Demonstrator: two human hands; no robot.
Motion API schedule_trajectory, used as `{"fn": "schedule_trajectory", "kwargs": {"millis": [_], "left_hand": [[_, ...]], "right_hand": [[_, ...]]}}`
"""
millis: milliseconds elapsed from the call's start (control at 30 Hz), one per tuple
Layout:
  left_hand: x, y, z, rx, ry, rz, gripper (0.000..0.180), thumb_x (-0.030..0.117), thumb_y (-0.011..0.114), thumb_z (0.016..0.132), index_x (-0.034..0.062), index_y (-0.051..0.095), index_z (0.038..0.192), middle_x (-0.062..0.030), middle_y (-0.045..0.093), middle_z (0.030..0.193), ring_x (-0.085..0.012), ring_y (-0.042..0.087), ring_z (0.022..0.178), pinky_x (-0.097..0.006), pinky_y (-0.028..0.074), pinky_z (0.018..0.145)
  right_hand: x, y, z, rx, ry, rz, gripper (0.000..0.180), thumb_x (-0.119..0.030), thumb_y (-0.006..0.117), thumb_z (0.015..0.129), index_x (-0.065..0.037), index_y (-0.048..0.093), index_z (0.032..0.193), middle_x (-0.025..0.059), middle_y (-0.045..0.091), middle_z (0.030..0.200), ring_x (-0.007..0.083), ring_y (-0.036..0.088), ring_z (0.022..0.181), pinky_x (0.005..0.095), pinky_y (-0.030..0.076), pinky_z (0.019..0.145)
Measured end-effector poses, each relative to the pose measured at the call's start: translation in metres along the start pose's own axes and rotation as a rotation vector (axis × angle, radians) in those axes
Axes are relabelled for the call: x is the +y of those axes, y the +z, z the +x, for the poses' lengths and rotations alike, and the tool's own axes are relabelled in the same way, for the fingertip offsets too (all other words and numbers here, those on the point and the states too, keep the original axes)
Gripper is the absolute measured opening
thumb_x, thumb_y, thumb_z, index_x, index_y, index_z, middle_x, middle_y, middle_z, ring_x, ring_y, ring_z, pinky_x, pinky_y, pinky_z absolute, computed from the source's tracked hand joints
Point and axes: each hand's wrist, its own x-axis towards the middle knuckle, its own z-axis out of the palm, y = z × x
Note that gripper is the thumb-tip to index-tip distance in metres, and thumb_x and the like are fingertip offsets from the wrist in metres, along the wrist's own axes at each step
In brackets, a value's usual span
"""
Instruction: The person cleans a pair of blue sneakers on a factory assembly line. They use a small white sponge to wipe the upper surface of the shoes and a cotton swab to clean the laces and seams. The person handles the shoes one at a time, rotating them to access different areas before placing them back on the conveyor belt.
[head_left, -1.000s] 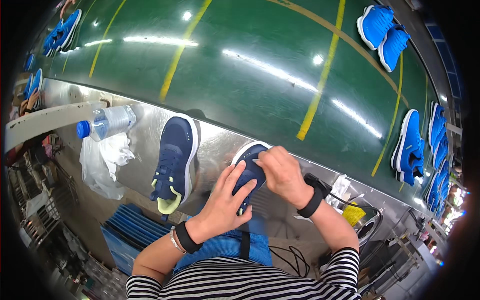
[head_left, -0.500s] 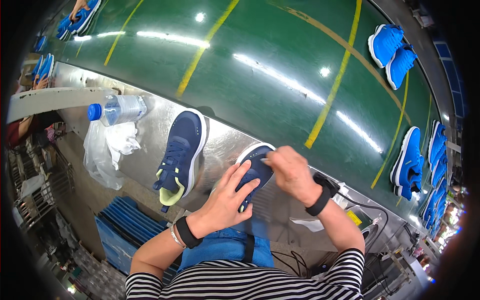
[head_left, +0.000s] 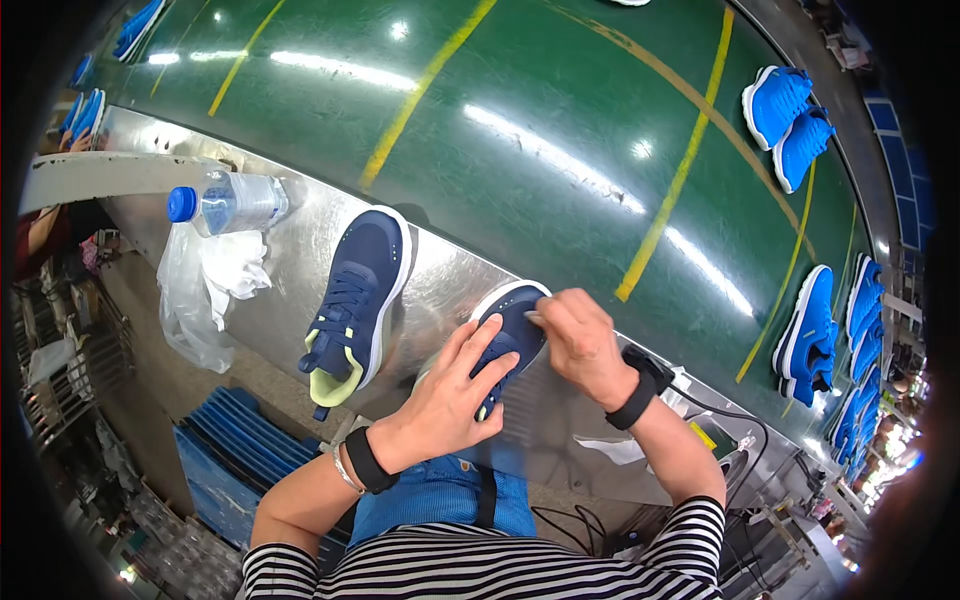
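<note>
**Both hands on a navy shoe at the worktop edge**

Fingers (head_left: 478,372) of the left hand (head_left: 445,405) lie spread and flat over the middle of a navy shoe (head_left: 510,335), pressing it down; the right hand (head_left: 580,340) has its fingers curled together at the shoe's toe, seemingly pinching something small and pale against the white sole rim, though what it is I cannot tell. The shoe rests on the steel worktop (head_left: 290,270), toe pointing toward the green conveyor belt (head_left: 560,120), heel toward the person and hidden under the left palm; a second navy shoe (head_left: 358,295) with a yellow-green heel lies just beside it to the left, apart from both hands.

Further left sit a plastic water bottle (head_left: 228,203) with a blue cap and a crumpled clear bag (head_left: 205,290); bright blue shoes (head_left: 790,115) ride the belt well apart on the right; a black cable (head_left: 715,410) runs from beside the right wrist along the worktop edge.

As a judgement: the shoe sits close to the near edge, so a hard push from the left hand could tip its heel off; the curled right fingers cover the toe, so a slip there could smear or scuff the white rim unseen; the cable by the wrist could snag the right forearm.
</note>
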Motion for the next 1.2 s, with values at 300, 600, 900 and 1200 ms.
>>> {"fn": "schedule_trajectory", "kwargs": {"millis": [300,600,900,1200], "left_hand": [[-0.003,0.0,-0.002,0.017,0.008,0.001,0.056,0.009,0.072,0.067,0.0033,0.057,0.12,-0.026,0.036,0.142,-0.0477,0.039,0.126,-0.05,0.04,0.103],[-0.006,-0.001,-0.003,0.015,0.014,0.011,0.055,0.009,0.071,0.067,0.0033,0.057,0.121,-0.0259,0.036,0.142,-0.0483,0.039,0.126,-0.05,0.041,0.103],[-0.006,0.003,-0.001,0.031,-0.023,0.007,0.057,0.009,0.072,0.067,0.0025,0.057,0.121,-0.0262,0.035,0.144,-0.0492,0.039,0.126,-0.05,0.04,0.104],[-0.009,0.004,0.0,0.059,-0.018,0.004,0.059,0.009,0.073,0.065,0.0027,0.057,0.122,-0.0269,0.034,0.142,-0.0489,0.04,0.125,-0.051,0.04,0.104]], "right_hand": [[-0.004,-0.002,0.002,-0.001,0.043,-0.019,0.014,0.003,0.066,0.077,-0.002,0.059,0.088,0.0115,0.054,0.075,0.0309,0.055,0.071,0.0396,0.045,0.061],[-0.017,0.003,-0.004,-0.021,0.119,0.025,0.012,-0.001,0.065,0.079,-0.004,0.056,0.086,0.011,0.052,0.077,0.0297,0.056,0.073,0.0393,0.046,0.063],[-0.018,0.015,-0.005,0.096,0.156,0.022,0.011,0.002,0.067,0.08,-0.002,0.059,0.085,0.0114,0.053,0.073,0.029,0.055,0.066,0.0377,0.044,0.058],[-0.025,0.033,-0.013,0.219,0.31,0.067,0.007,-0.002,0.065,0.084,-0.003,0.058,0.088,0.0128,0.055,0.074,0.0307,0.058,0.065,0.0392,0.046,0.058]]}}
